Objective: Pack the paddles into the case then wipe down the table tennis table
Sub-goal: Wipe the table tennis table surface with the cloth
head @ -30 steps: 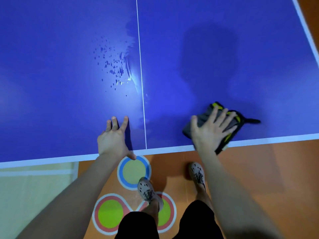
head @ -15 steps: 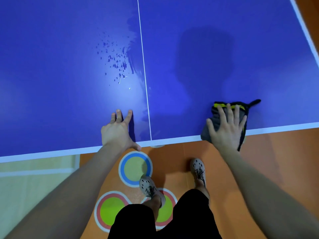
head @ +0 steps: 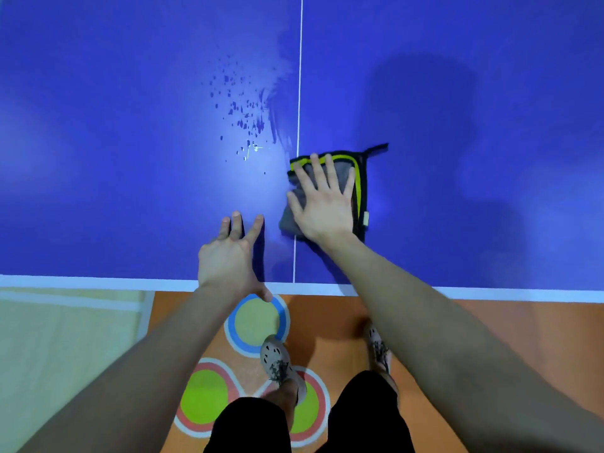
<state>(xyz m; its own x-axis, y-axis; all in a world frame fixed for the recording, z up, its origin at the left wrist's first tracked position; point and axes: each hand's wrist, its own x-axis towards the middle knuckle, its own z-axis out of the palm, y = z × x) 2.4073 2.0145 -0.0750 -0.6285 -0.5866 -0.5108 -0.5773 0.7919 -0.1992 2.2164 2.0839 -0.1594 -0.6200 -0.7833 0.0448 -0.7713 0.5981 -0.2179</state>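
Note:
The blue table tennis table fills the upper view, with a white centre line running away from me. A folded grey cloth with black and yellow trim lies just right of that line. My right hand presses flat on it with spread fingers. My left hand rests on the table near its front edge, fingers straight, thumb over the edge. Water droplets speckle the surface left of the line. No paddles or case are in view.
The table's white front edge runs across the frame. Below it is an orange floor with coloured circles, a pale mat at left, and my two feet in light shoes.
My right hand slid the cloth leftward and away from the front edge, up to the centre line. My left hand stayed at the edge.

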